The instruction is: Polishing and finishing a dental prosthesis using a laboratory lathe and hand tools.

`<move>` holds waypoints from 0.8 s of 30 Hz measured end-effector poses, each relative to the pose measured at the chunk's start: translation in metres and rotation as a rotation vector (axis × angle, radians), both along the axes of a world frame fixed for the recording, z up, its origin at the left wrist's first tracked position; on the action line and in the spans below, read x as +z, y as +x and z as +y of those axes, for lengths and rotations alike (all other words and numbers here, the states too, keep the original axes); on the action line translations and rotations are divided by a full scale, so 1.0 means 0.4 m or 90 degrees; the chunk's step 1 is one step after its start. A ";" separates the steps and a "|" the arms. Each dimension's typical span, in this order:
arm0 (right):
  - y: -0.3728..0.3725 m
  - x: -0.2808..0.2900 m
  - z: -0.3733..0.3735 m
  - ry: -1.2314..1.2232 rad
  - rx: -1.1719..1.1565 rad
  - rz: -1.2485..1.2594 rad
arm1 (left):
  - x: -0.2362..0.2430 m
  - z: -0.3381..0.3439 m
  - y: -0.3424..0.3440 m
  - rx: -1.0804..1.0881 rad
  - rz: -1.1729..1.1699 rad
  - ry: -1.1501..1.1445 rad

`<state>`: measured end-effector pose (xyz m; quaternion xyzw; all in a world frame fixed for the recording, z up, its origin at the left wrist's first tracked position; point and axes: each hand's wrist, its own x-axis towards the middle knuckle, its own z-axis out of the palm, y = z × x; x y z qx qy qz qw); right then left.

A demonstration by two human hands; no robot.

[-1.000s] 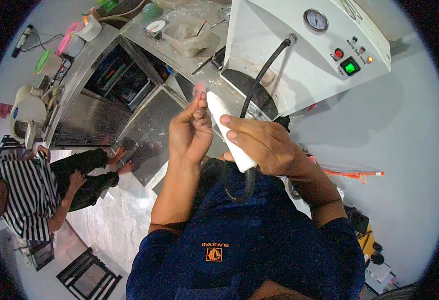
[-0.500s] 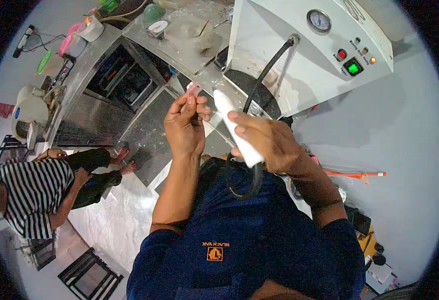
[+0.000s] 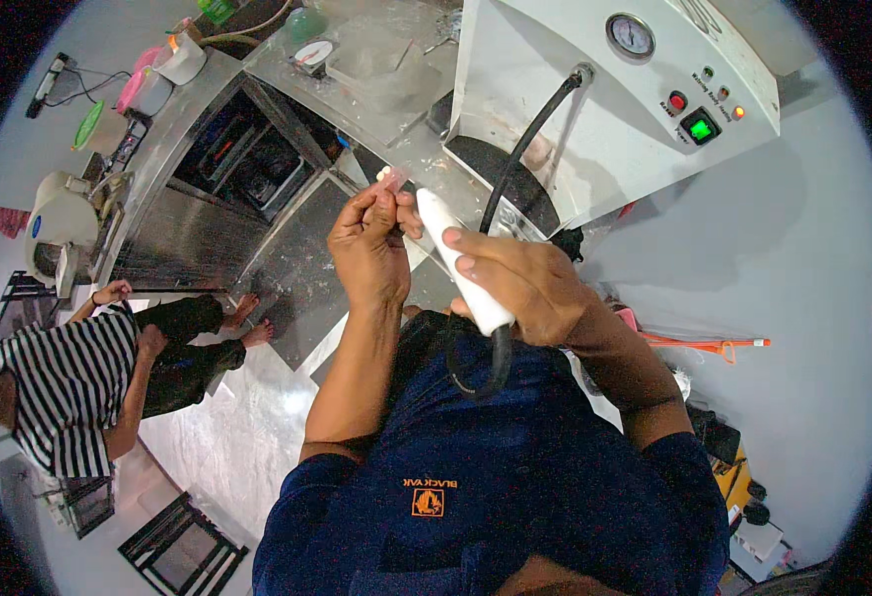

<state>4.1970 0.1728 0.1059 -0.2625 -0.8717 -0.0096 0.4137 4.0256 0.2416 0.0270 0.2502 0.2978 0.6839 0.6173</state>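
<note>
Between the thumb and fingertips of my left hand (image 3: 371,233) is a small pink-and-cream piece (image 3: 390,179) that looks like a partial denture. My left hand is closed on it, and the fingers hide its lower part. My right hand (image 3: 520,283) wraps round a white handpiece (image 3: 461,263), its narrow tip slanting up and left, close to my left fingers but apart from the pink piece. A black hose (image 3: 512,179) loops from the handpiece's lower end and also runs to a white machine (image 3: 605,129) with a round gauge (image 3: 631,36) and lit buttons.
Behind my hands runs a metal worktop (image 3: 297,104) with a dusty clear tray (image 3: 366,62). Pots and a white bucket (image 3: 180,62) stand at the far left. Another person (image 3: 78,382) in a striped shirt is at my left. An orange-handled tool (image 3: 709,344) lies at right.
The handpiece in my right hand has shifted slightly left, and its tip is closer to my left fingers. The other person has raised one hand.
</note>
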 end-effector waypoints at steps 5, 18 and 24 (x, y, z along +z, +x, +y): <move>0.003 -0.004 0.000 -0.056 0.019 -0.020 | 0.007 -0.003 0.006 -0.002 0.016 0.001; -0.005 -0.028 0.027 0.026 0.026 -0.014 | 0.004 0.000 0.003 -0.005 0.046 -0.067; -0.007 -0.036 0.027 0.003 0.023 -0.023 | 0.011 0.007 -0.002 -0.046 -0.014 -0.103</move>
